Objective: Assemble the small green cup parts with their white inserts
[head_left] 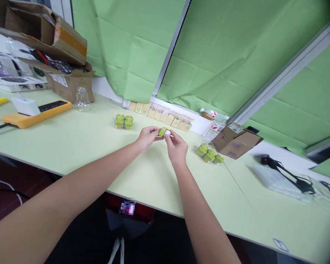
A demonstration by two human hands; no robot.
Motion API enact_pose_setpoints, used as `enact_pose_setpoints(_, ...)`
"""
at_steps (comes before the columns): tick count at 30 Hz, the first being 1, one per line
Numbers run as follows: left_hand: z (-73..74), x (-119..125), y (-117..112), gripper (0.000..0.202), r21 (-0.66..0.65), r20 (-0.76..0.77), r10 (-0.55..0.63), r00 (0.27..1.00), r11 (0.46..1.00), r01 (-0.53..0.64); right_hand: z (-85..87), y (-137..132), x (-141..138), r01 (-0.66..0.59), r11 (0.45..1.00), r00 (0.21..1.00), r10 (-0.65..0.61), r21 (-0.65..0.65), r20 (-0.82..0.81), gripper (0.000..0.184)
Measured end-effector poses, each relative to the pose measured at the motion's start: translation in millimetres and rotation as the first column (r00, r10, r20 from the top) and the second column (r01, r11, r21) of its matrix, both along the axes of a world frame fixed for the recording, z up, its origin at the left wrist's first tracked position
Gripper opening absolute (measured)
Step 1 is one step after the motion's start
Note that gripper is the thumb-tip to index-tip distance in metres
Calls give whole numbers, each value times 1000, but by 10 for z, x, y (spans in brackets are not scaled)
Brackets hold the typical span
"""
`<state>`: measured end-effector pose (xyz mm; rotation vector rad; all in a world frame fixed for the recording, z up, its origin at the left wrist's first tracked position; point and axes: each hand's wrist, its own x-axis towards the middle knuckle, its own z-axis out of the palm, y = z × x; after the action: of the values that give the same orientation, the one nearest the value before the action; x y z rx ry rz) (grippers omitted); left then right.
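Observation:
A small green-and-white piece (164, 132) is held between the fingertips of both hands, above the middle of the table. My left hand (147, 138) pinches its green end, and my right hand (176, 146) grips the white end between thumb and fingers. Its exact kind is too small to tell. To the left of my hands stands a cluster of small clear containers with green tops (123, 121). A similar group of green-topped containers (209, 153) sits to the right of my right hand.
Behind my hands, small brown cartons (161, 114) line the wall. An orange power strip (37, 114), a clear jar (82, 99) and cardboard boxes (68, 86) are at the left. Plastic bottles (213, 129), an open carton (233, 141) and a black device (288, 174) occupy the right.

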<state>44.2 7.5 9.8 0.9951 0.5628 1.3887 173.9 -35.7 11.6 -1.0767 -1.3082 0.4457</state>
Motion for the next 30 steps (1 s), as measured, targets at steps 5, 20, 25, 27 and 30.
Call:
enact_pose_setpoints(5,-14,-1,7,26,-7,42,-56,998,998,57,12,-58,-51,55,997,995,-58,45,82,37)
enact_pose_setpoints(20,84,-13,-9,12,-157,160,-153,975,972,178,70,-64,-20,52,967,950,-125,249,286,40)
enact_pose_setpoints(25,80,-25,-12,9,-179,171,-190,967,959,220,83,-93,-13,61,964,923,-154,260,352,36)
enact_pose_setpoints(27,77,-28,-15,9,-188,175,-199,964,955,231,76,-99,-13,74,962,911,-173,264,375,37)
enact_pose_setpoints(30,66,-31,-7,11,-202,172,-209,963,949,242,56,-96,-15,87,956,901,-195,280,386,37)
